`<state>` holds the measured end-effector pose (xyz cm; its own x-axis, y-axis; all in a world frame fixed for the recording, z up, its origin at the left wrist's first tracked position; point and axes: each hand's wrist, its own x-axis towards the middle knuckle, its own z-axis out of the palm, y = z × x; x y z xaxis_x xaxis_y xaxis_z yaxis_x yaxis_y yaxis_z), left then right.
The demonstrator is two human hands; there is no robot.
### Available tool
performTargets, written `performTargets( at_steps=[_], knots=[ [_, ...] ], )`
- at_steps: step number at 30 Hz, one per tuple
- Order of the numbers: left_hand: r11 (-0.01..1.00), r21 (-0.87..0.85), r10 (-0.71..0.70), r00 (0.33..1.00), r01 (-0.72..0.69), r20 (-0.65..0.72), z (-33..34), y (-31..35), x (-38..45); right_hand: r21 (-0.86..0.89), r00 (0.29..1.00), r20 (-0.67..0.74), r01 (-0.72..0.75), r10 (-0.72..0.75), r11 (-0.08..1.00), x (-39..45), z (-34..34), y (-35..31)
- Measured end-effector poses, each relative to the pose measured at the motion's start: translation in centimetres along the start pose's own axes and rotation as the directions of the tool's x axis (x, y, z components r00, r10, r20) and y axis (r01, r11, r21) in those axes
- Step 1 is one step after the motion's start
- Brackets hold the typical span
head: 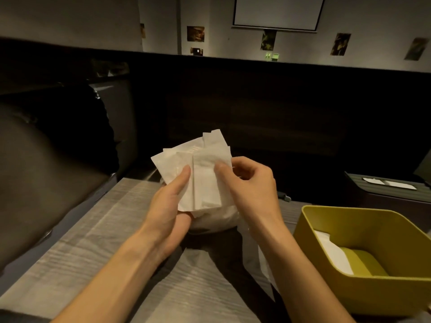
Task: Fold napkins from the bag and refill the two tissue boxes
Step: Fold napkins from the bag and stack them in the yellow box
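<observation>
Your left hand [170, 201] is clamped on a fanned bunch of napkins [198, 169], thumb on top, fingers beneath, held above the table [93, 241] over the white bag [217, 221]. The layers sit uneven; should that thumb slacken, they will likely slide apart and drop. Your right hand [247, 180] pinches the top napkin's right edge; a hard pull could tear it or drag others along. The yellow box [363, 259], far right, holds few napkins and sits close to the table's near edge, where an elbow could knock it.
</observation>
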<state>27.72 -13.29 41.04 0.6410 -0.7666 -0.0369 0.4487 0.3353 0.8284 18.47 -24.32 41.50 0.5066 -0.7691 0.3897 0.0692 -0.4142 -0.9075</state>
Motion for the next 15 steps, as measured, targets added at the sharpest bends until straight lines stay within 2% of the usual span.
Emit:
performTargets(
  at_steps=[3,8,10,11,13,15],
  knots=[
    [1.0,0.009,-0.008,0.998,0.007,0.066,-0.3,-0.1,0.1,0.047,1.0,-0.01,0.001,-0.001,0.999,-0.3,0.7,-0.1],
    [0.997,0.075,0.011,0.995,-0.018,0.099,-1.0,-0.7,0.7,-0.175,0.976,-0.145,0.134,-0.16,0.975,-0.5,1.1,0.1],
    [0.995,0.089,0.028,0.994,-0.038,0.109,-1.3,-0.6,0.9,-0.132,0.963,-0.25,0.066,-0.098,0.989,0.1,0.4,-0.1],
    [0.995,0.088,0.036,0.993,-0.046,0.114,-1.5,-0.5,0.9,-0.066,0.967,-0.255,0.011,-0.027,0.998,0.3,-0.1,-0.3],
    [0.993,0.105,0.038,0.991,-0.052,0.128,-1.6,-0.5,0.9,0.052,0.983,-0.165,-0.067,0.075,0.996,0.7,-0.8,-0.3],
    [0.988,0.146,0.037,0.991,-0.056,0.13,-1.4,-0.5,0.8,0.063,0.991,-0.114,-0.06,0.066,0.996,0.7,-0.9,-0.1]
  ],
)
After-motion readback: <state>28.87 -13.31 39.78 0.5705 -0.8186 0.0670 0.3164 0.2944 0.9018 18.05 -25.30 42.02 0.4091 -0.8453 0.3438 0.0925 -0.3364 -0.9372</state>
